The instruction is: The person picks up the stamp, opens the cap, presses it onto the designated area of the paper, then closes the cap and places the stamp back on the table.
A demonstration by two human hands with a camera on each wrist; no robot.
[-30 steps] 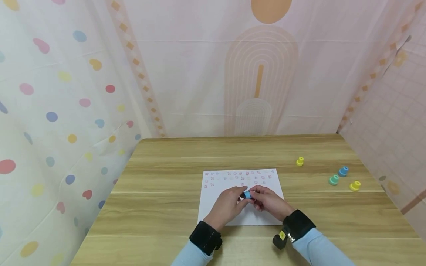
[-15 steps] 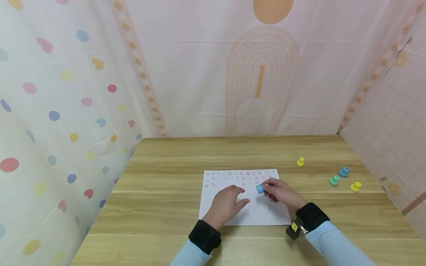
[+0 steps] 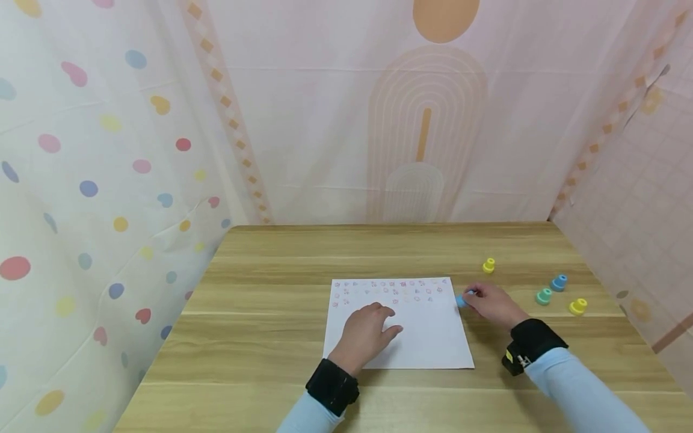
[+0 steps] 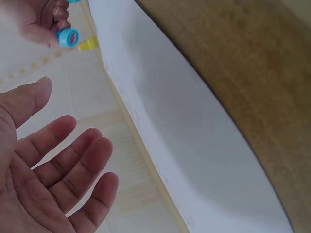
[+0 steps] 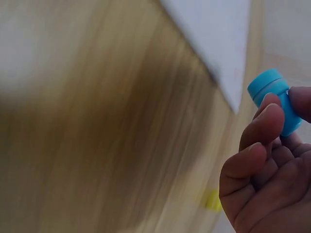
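My right hand pinches a small blue stamp between thumb and fingers, just off the right edge of the paper. In the right wrist view the stamp pokes out past the fingertips, its wide end outward. A red mark shows on that round end of the stamp in the left wrist view. My left hand is over the left half of the white paper, fingers spread and holding nothing; the left wrist view shows its palm. Rows of small printed marks run along the top of the paper.
To the right on the wooden table stand a yellow stamp, a green stamp, a blue stamp and another yellow stamp. A patterned curtain hangs behind the table's back edge.
Both hands were together at the blue stamp over the paper. My right hand has since carried it away to the right, past the paper's edge, while my left hand has stayed in place, its fingers now apart.
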